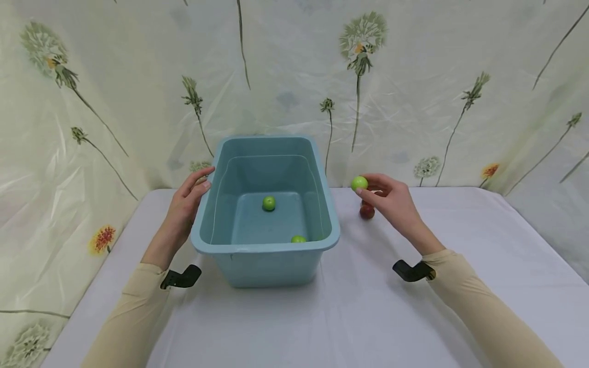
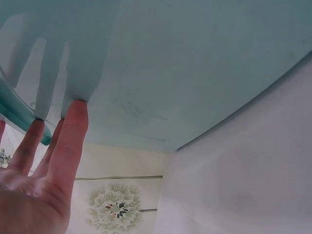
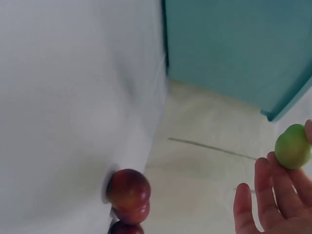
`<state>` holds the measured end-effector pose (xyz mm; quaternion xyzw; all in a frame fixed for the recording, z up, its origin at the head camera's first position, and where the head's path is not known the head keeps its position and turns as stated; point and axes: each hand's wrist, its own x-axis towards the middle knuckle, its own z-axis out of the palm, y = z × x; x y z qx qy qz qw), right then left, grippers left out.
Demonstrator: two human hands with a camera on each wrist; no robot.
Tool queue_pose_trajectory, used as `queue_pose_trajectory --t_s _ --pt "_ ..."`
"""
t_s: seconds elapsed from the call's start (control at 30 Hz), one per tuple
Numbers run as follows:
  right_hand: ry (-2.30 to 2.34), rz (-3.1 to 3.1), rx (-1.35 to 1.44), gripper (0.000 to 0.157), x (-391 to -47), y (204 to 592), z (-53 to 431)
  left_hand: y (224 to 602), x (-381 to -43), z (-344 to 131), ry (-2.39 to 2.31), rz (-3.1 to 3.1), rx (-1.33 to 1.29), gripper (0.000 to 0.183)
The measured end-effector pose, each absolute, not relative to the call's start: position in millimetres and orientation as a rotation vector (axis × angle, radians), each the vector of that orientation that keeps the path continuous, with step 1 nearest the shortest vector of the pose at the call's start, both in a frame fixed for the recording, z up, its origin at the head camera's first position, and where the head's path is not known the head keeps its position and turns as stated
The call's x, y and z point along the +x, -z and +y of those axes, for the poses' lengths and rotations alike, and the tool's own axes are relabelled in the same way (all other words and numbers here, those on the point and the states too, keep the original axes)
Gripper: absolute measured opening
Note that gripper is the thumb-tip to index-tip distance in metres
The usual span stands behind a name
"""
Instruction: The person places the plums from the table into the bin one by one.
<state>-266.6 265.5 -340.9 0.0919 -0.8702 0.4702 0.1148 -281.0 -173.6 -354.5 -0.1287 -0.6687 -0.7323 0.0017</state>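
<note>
"Green fruit (image 1: pixel 359 183) in a pinch: what surrounded it?"

"A flower-printed sheet (image 1: pixel 285 76) hung behind a white-covered table (image 1: pixel 349 312). On the table, between a person's two hands, stood a blue tub (image 1: pixel 271 271)."

"And the hands themselves?"

"The left hand (image 1: pixel 181 207), fingers extended and holding nothing, touched the tub's outer left wall. The right hand (image 1: pixel 391 202), raised to the right of the tub, grasped the green fruit between thumb and fingers."

"Where exactly did the fruit lie against that hand?"

"Right at the fingertips, on the side facing the tub, above the table and just outside the rim. The little finger stood apart from it, loosely extended."

"Anything smaller nearby?"

"Dark red fruits (image 1: pixel 366 212) sat clustered on the table below the right hand, which partly hid them from the head camera. Inside the tub, a second green fruit (image 1: pixel 269 203) rested mid-floor; a third green fruit (image 1: pixel 298 238) showed only its top above the near rim."
</note>
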Motion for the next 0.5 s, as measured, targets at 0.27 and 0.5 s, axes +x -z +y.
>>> queue_pose_trajectory --t_s 0.27,0.5 --pt "-1.471 -2.485 0.308 0.043 -256 318 244 355 -282 -174 2.296 -2.089 -0.425 0.04" --pt "-1.479 -2.418 0.331 0.042 -271 321 245 355 -283 -176 2.294 -2.106 -0.43 0.042"
